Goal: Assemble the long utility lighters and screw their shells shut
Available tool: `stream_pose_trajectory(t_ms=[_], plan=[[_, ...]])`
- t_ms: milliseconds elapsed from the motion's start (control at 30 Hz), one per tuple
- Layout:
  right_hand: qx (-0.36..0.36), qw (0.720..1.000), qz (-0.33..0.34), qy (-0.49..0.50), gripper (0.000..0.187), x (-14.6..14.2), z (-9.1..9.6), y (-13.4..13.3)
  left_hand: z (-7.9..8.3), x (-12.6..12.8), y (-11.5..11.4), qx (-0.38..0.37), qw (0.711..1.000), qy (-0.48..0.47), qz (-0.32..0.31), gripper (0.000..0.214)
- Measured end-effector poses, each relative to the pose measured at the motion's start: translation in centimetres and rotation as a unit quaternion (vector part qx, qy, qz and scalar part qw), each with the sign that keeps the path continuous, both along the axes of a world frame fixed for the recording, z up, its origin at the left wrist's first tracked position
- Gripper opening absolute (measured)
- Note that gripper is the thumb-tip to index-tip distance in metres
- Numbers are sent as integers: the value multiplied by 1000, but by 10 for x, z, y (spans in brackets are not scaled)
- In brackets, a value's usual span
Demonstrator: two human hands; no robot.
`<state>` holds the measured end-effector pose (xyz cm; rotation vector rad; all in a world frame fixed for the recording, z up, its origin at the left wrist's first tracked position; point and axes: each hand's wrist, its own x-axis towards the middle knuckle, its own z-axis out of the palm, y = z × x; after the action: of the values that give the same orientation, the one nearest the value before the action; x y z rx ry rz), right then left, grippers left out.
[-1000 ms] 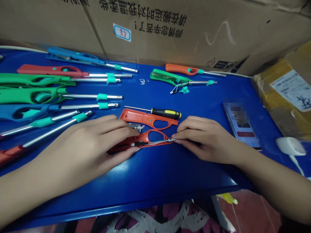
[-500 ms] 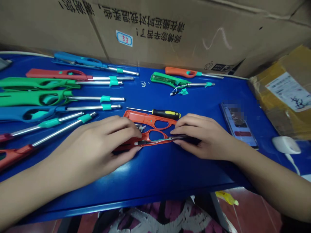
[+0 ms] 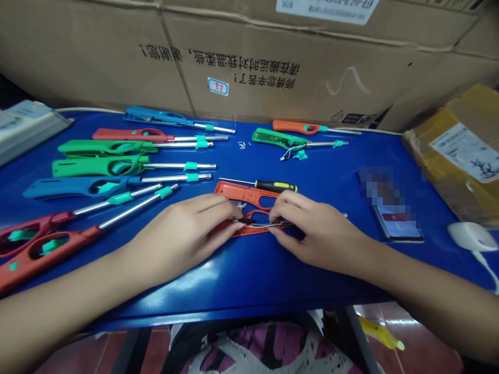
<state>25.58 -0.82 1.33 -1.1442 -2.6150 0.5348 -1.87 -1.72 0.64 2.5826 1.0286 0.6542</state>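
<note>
An opened orange long-nosed lighter lies on the blue table in two halves. Its nearer half [image 3: 259, 229] has thin wires and a small black part [image 3: 246, 221] along it. My left hand [image 3: 195, 228] is closed on that half's left end, thumb and fingertips at the black part. Closed around the right end, where the wires meet the metal tube, is my right hand [image 3: 312, 226]; the tube's tip [image 3: 344, 214] shows beyond it. The other shell half [image 3: 244, 192] lies just behind, near my fingers. A black and yellow screwdriver [image 3: 276, 185] rests past it.
Several lighters, such as a blue one [image 3: 81, 187] and a green one [image 3: 97, 166], lie at the left. An opened green lighter [image 3: 278, 139] and an orange lighter [image 3: 292, 127] lie at the back, by small screws [image 3: 241, 145]. A phone [image 3: 397, 223], white charger [image 3: 471, 236] and cardboard boxes [image 3: 440, 156] surround the table.
The camera view has shifted, so things appear further right and lower. My fingers have moved slightly closer together along the lighter half, the right ones now over its tube end.
</note>
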Motion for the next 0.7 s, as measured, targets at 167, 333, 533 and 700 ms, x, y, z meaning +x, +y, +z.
stream_pose_trajectory(t_ms=[167,333,533,700], plan=[[14,999,30,10,16,6,-8,1,-1,1,-2,-7,1000,-6,9,17],[24,999,45,1,15,8,-8,1,-2,1,0,4,1000,-4,0,18],[-6,999,36,-4,10,8,-5,-1,-3,0,0,9,1000,5,-11,18],[-26,999,25,9,8,9,-4,0,-3,0,1,6,1000,-3,-8,16]])
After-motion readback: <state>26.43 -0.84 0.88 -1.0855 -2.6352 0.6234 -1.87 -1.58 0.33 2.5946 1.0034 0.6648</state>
